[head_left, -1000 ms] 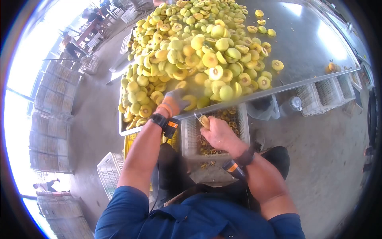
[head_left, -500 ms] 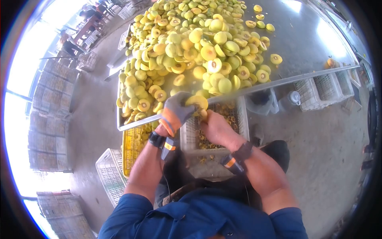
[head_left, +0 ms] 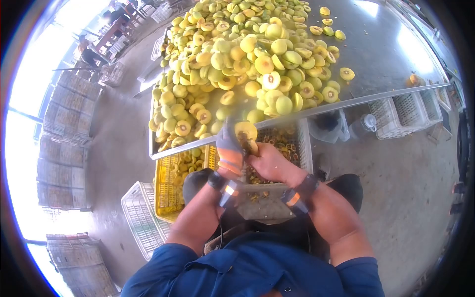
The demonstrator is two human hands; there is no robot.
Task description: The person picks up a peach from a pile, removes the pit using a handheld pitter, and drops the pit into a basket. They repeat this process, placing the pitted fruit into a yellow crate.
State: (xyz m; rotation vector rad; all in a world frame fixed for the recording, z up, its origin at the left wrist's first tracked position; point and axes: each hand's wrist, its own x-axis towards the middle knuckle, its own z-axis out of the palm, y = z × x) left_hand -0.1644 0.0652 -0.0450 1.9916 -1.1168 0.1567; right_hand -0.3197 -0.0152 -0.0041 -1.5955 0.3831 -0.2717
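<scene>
A metal table (head_left: 378, 62) spreads across the workroom, its left side heaped with a pile of cut yellow-green fruit (head_left: 217, 62), as a white crate (head_left: 306, 143) of brown scraps and a yellow crate (head_left: 165, 195) of fruit pieces sit below its near edge. Above the white crate, a gloved left hand (head_left: 230, 148) wraps around a fruit half (head_left: 246, 130), while a bare right hand (head_left: 273, 162) curls snugly round what appears to be a small handle (head_left: 253, 147) close against the fruit; its working end cannot be made out. Good work here likely calls for a steady, gentle hold in the glove, short wrist turns, gloved fingertips clear of the tool's path, and both hands kept over the crate.
</scene>
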